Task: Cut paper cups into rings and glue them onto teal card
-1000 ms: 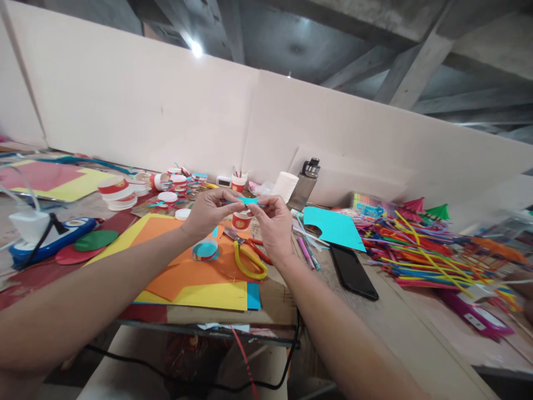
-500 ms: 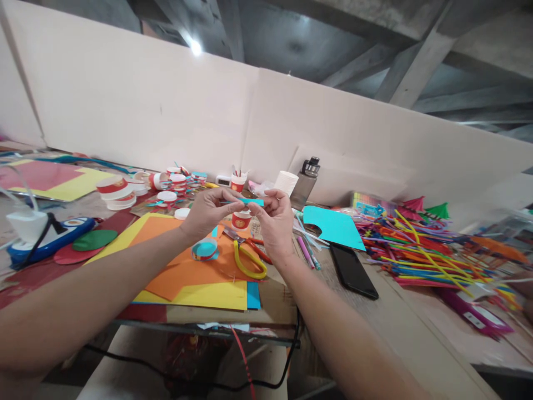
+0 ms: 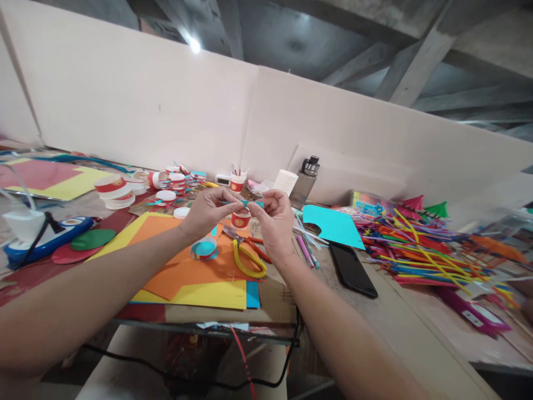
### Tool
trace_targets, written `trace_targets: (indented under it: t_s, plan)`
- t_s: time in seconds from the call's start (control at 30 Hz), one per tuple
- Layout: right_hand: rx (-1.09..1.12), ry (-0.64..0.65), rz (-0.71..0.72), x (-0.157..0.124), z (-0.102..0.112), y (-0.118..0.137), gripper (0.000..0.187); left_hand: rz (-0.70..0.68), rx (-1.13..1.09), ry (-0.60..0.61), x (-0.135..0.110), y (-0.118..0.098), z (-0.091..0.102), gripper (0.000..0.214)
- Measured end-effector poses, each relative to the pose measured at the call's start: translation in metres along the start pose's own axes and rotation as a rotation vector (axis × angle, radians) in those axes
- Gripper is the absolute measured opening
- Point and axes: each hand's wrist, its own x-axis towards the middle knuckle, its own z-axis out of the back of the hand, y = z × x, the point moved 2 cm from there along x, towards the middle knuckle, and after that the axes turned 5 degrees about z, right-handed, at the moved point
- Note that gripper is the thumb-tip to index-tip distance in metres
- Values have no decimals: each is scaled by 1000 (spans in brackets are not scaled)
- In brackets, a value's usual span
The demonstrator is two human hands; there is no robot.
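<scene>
My left hand and my right hand are raised above the table, fingertips pinched together on a small teal paper strip held between them. Below the hands lie orange and yellow paper sheets, a cut paper-cup ring lined in teal, and scissors with yellow and red handles. A small red-and-white paper cup stands just behind my hands.
A black phone and a teal sheet lie to the right, beside a heap of coloured straws. Cut cup rings, a water bottle and a white cup stack stand near the back board. A blue power strip sits left.
The teal strip looks shorter and more folded between my fingertips, and my hands have drawn slightly closer together. The view has shifted a little.
</scene>
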Motion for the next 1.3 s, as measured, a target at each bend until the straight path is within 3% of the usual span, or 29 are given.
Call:
trace_targets:
  t_s: [0.73,1.0,1.3]
  plan:
    - [-80,-8,-26,-1,0,12,29,43,-7,68,-2,-2,-6,26]
    - [-99,-23,-22,0,-1,10,29,96,-102,-30,0,0,-8,41]
    - [-72,-18,0,-2,0,8,28,91,-89,-49,-1,-16,-11,47]
